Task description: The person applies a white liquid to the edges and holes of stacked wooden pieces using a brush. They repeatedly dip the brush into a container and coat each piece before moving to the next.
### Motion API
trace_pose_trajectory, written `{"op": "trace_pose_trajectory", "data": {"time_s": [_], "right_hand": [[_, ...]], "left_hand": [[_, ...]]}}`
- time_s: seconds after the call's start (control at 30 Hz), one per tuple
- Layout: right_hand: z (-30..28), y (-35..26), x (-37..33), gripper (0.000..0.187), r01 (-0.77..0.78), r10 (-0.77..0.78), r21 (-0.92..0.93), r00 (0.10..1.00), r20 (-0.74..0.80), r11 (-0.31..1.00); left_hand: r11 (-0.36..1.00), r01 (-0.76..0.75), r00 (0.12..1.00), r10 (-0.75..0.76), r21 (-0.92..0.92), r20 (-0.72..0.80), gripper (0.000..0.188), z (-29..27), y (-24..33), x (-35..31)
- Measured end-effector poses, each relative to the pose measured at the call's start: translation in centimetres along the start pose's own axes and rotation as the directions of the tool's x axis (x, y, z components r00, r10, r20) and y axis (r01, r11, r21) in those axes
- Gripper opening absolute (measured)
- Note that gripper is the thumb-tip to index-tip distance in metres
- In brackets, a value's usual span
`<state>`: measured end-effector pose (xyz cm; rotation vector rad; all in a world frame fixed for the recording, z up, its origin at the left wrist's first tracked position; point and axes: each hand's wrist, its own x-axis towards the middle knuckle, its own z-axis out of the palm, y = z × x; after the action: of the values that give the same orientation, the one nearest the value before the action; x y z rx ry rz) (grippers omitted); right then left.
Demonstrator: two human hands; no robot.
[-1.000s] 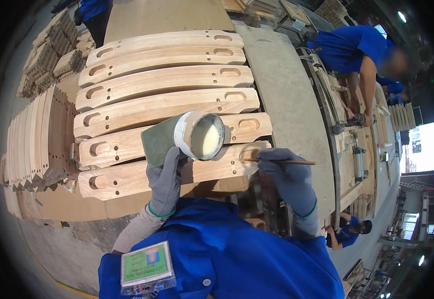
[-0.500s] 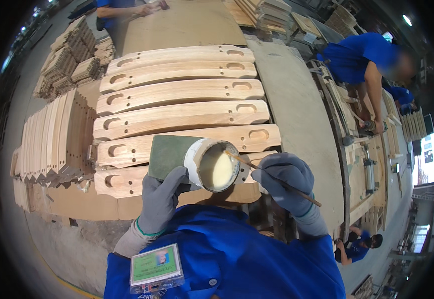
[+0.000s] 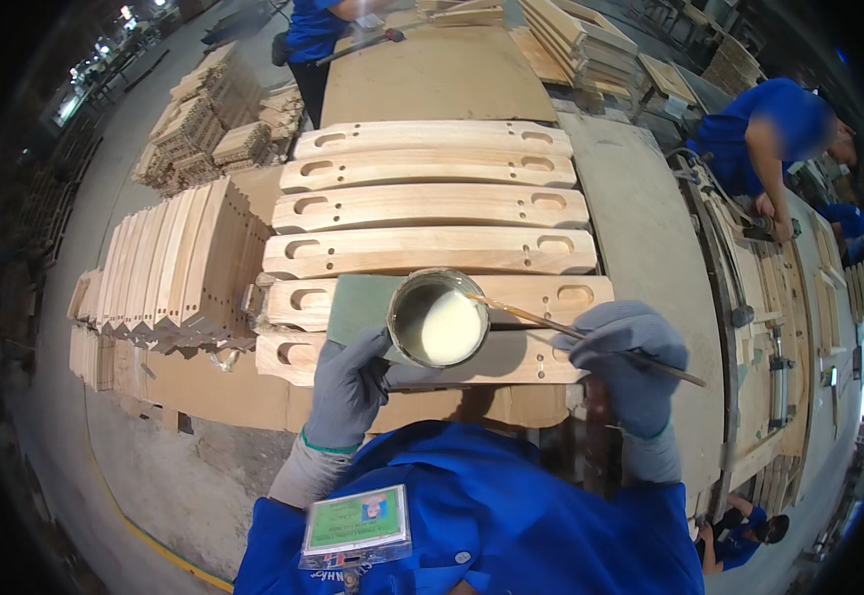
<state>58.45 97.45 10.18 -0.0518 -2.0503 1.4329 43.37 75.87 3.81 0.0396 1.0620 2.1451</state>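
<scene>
My left hand, in a grey glove, grips a round pot of cream-coloured liquid, its mouth facing up. Against the pot's left side is a flat dark-green square piece; whether my fingers also hold it I cannot tell. In my gloved right hand is a thin wooden stick, its far tip at the pot's right rim. Whether that tip has bristles is unclear. Below my hands lies a row of pale wooden slats, each with an oval recess and small holes near both ends.
Stacked slats stand at the left, with further wood piles behind. A brown board lies beyond the row. Co-workers in blue stand at the far side and at a right-hand bench; another person is at lower right.
The view has shifted, so the scene sits further right. The pot has turned more upright, hiding its white outer side. My right hand has drawn away from the pot with the stick.
</scene>
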Motion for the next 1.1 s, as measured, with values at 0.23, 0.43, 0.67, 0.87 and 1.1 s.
{"op": "trace_pose_trajectory", "data": {"time_s": [0.23,0.43,0.67,0.87,1.1], "right_hand": [[5.0,3.0,-1.9,0.018,0.142,-0.091,-0.197,0.964,0.249,0.970],[7.4,2.9,-1.8,0.010,-0.152,0.145,0.399,0.988,0.048,0.904],[8.6,0.5,2.4,0.014,0.271,-0.339,0.222,0.861,0.379,0.937],[11.0,-0.2,-0.3,0.018,0.630,-0.594,0.123,0.624,0.508,0.767],[11.4,-0.7,1.3,0.011,0.123,-0.335,0.346,0.671,0.662,0.930]], "left_hand": [[0.987,-0.120,0.992,0.115,-0.108,-0.054,0.035,0.4,-1.4,-0.3],[0.927,-0.343,0.920,0.365,0.155,-0.147,0.030,-0.5,-2.8,-1.7],[0.788,-0.589,0.768,0.615,0.181,-0.177,0.025,-3.2,-1.9,-4.5],[0.764,-0.426,0.774,0.585,0.485,-0.243,0.019,-5.1,2.2,-5.9],[0.877,-0.345,0.883,0.424,0.335,-0.201,0.024,-7.2,8.4,-9.4]]}}
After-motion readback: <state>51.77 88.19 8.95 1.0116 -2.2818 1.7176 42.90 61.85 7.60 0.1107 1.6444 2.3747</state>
